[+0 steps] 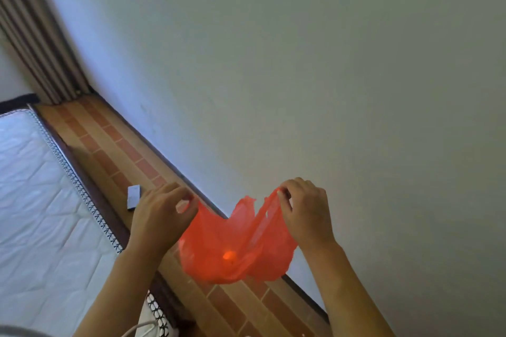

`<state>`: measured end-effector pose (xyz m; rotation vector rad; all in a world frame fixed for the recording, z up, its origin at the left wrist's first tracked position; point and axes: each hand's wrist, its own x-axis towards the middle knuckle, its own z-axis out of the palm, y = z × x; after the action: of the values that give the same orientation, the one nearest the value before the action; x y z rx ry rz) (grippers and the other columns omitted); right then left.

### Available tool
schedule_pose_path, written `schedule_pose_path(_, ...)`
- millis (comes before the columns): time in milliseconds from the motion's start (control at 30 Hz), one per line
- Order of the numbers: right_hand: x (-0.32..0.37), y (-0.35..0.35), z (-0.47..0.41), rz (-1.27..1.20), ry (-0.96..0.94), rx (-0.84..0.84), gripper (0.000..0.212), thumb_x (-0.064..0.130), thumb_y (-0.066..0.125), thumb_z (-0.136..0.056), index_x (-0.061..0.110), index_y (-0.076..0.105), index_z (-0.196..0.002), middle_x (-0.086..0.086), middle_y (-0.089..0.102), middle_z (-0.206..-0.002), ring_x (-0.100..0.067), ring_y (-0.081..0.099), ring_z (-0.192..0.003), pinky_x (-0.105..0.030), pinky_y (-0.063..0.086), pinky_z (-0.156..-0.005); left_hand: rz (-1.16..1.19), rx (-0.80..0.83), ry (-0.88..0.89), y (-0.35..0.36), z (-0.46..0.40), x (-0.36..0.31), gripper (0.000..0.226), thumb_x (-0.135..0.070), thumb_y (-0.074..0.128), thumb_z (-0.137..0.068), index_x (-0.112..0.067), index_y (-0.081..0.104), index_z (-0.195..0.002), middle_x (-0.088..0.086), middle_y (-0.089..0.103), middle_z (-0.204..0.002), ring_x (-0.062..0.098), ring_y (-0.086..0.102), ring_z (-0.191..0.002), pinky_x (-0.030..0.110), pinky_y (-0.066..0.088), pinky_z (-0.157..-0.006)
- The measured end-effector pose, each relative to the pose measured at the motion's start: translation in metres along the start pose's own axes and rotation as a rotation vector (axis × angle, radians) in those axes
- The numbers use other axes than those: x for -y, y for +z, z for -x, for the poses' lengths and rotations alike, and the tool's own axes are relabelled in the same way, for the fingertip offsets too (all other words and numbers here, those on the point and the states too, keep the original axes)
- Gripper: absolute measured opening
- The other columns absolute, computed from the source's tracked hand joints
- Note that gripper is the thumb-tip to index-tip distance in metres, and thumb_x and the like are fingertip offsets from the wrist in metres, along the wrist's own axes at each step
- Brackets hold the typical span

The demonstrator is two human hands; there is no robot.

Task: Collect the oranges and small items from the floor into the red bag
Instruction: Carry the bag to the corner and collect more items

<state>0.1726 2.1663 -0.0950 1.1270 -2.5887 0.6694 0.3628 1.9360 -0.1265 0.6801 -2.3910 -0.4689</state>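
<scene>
Nearest, two bare forearms reaching forward and up. Left hand [160,216] pinching one handle of red bag [235,243] between thumb and fingertips; right hand [304,213] pinching the other handle the same way, pulled apart so that the mouth gapes between them. Bag hanging in the air above tiled floor [109,139], close to pale wall [301,63], sagging at the bottom. One bright orange [229,255] glowing through the thin plastic at the lowest point; possibly more beside it, not clear enough to count. So, judging by that, at least part of the collecting done. Still lying on the tiles, just beyond the left hand and near the edge of mattress [41,186]: small white box [133,196], flat, untouched. Likely among the small items left to gather. No other loose oranges visible on the strip of floor in view, though much of it hidden behind bag and arms. Striped curtain [35,35] hanging in the far corner.
</scene>
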Motion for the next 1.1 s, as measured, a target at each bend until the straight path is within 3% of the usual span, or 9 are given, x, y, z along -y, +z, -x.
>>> schedule_pose_path(200,-0.014,0.017,-0.041,-0.181,-0.061,0.027,0.010,0.017,0.066,-0.098,0.022,0.068,-0.090,0.009,0.066,-0.087,-0.016,0.060,-0.080,-0.039,0.046,-0.079,-0.094,-0.088,-0.086,0.003,-0.009,-0.004,0.013,-0.034,0.069,-0.081,-0.025,0.069,-0.071,-0.011,0.063,-0.076,0.015,0.061,-0.073,0.033,0.047,-0.063)
schedule_pose_path(333,-0.014,0.025,-0.061,-0.263,-0.087,0.016,0.010,0.017,0.068,-0.098,0.024,0.067,-0.090,0.011,0.064,-0.085,-0.012,0.058,-0.078,-0.035,0.045,-0.078,-0.152,-0.117,-0.132,-0.007,-0.018,-0.005,0.015,-0.040,0.068,-0.080,-0.027,0.068,-0.072,-0.019,0.049,-0.072,0.011,0.057,-0.067,0.025,0.036,-0.060)
schedule_pose_path(467,-0.012,0.037,-0.084,-0.323,-0.106,0.049,0.010,0.019,0.067,-0.098,0.023,0.068,-0.090,0.011,0.065,-0.086,-0.014,0.060,-0.080,-0.041,0.049,-0.081,-0.137,-0.127,-0.189,-0.010,-0.031,0.001,0.015,-0.027,0.080,-0.082,-0.027,0.068,-0.073,-0.015,0.057,-0.072,0.006,0.055,-0.064,0.011,0.033,-0.060)
schedule_pose_path(700,0.005,0.057,-0.123,-0.379,-0.166,0.077,0.012,0.017,0.068,-0.098,0.023,0.067,-0.087,0.011,0.064,-0.082,-0.014,0.060,-0.076,-0.045,0.054,-0.077,-0.120,-0.176,-0.290,-0.008,-0.047,0.025,0.019,-0.025,0.083,-0.082,-0.029,0.067,-0.072,-0.013,0.059,-0.072,0.005,0.059,-0.066,0.014,0.037,-0.058)
schedule_pose_path(1100,0.071,0.107,-0.238,-0.377,-0.224,0.091,0.015,0.017,0.069,-0.096,0.029,0.065,-0.087,0.018,0.063,-0.082,-0.005,0.061,-0.077,-0.038,0.056,-0.079,-0.026,-0.240,-0.348,-0.016,-0.131,0.132,0.024,-0.027,0.086,-0.080,-0.032,0.065,-0.070,-0.017,0.061,-0.074,0.005,0.062,-0.074,0.017,0.041,-0.060)
